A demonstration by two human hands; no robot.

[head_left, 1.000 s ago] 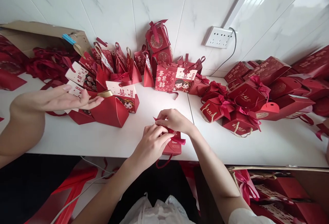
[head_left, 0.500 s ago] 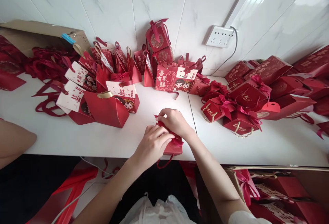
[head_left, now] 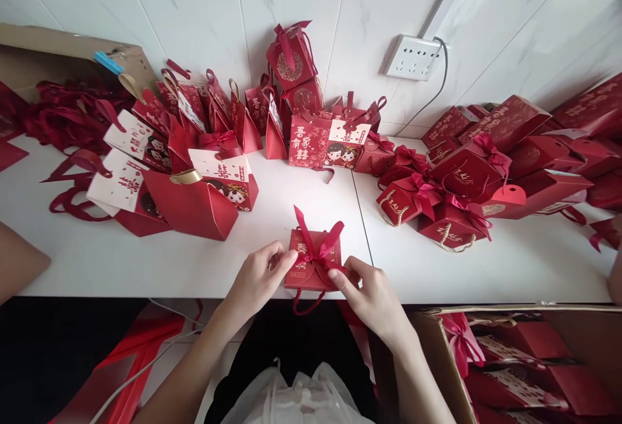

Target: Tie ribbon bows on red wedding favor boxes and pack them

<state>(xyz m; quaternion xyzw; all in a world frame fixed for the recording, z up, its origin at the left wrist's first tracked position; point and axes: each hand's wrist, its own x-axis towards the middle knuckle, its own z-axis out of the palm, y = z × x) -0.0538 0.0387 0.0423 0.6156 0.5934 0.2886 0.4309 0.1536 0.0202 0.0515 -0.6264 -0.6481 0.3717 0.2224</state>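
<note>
A small red gift box (head_left: 297,278) with gold lettering lies close to the front edge of the white table (head_left: 262,268). On its top sits a tied red ribbon bow (head_left: 317,259), both tails pointing away from me. My left hand (head_left: 265,275) pinches the bow's left loop between thumb and forefinger. At the other side, my right hand (head_left: 372,291) has its thumb and fingers closed on the right loop. The box's red cord handle (head_left: 308,307) hangs over the table edge toward me.
Red and white gift boxes (head_left: 194,207) crowd the left, before an open carton (head_left: 131,54) of ribbons. More bow-tied boxes (head_left: 405,200) stand at right. A carton (head_left: 449,359) of red boxes is below right. Another person's arm (head_left: 19,262) shows at left.
My hands, which covered the box half a second ago, have moved apart to its two sides. The ribbon now shows as a tied bow, a loop in each hand.
</note>
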